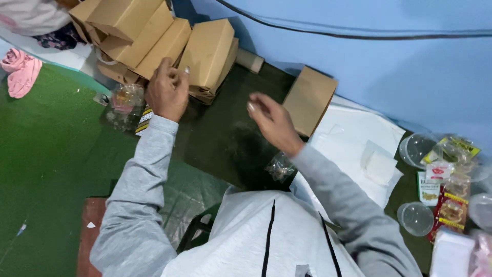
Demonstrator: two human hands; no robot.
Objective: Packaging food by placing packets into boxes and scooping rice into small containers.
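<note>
My left hand (167, 91) is raised with fingers curled near the stack of brown cardboard boxes (154, 41), close to one upright box (207, 54). I cannot tell whether it pinches anything. My right hand (272, 121) hovers over the dark green mat (225, 138), fingers loosely bent, holding nothing I can see. A single flat cardboard box (309, 98) leans against the blue wall just right of that hand. A small crumpled clear packet (280, 167) lies under my right forearm. Both arms wear grey sleeves.
A clear bag of small items (124, 102) lies left of my left hand. White plastic bags (359, 149) spread at right, beside clear round containers (416, 218) and colourful packets (451, 205). Pink cloth (20, 72) lies on the far-left green mat.
</note>
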